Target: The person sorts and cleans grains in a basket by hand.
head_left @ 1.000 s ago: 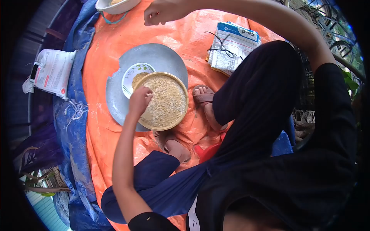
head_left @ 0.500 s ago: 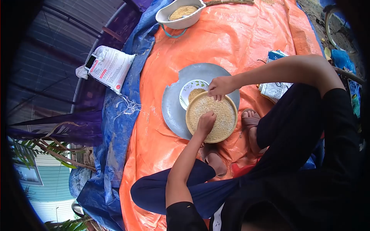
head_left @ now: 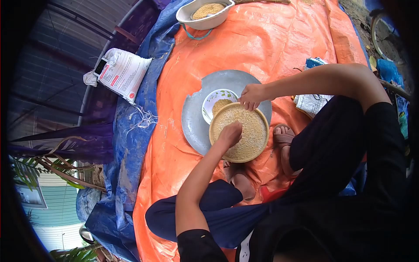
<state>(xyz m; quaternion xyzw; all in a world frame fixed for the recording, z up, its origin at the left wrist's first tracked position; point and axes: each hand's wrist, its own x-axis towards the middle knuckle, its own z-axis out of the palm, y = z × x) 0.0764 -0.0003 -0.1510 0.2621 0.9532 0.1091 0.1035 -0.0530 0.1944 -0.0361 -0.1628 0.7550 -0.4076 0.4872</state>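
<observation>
A round shallow tan tray [head_left: 264, 142] holds a spread layer of pale grain [head_left: 251, 135]. My left hand [head_left: 230, 133] is over the left-middle of this grain, its fingers closed in a pinch; whatever is between them is hidden. Above the tray's upper right rim is my right hand [head_left: 254, 95], fingers bent downward and held together, their contents too small to make out. A white plate with green leaf patterns [head_left: 211, 101] lies partly beneath the tray's upper left edge, with a small heap of golden grain [head_left: 221, 105] on it.
Tray and plate rest on a grey round sheet [head_left: 195, 126] with a broken edge, on an orange tarp [head_left: 174, 174]. Farther off stand a white basin [head_left: 207, 24] of grain and a white printed sack [head_left: 124, 74] on a blue tarp [head_left: 126, 183]. My sandalled foot [head_left: 283, 135] is near the tray.
My left hand has shifted up and slightly left over the grain. My right hand has moved a little right, toward the tray's upper right rim.
</observation>
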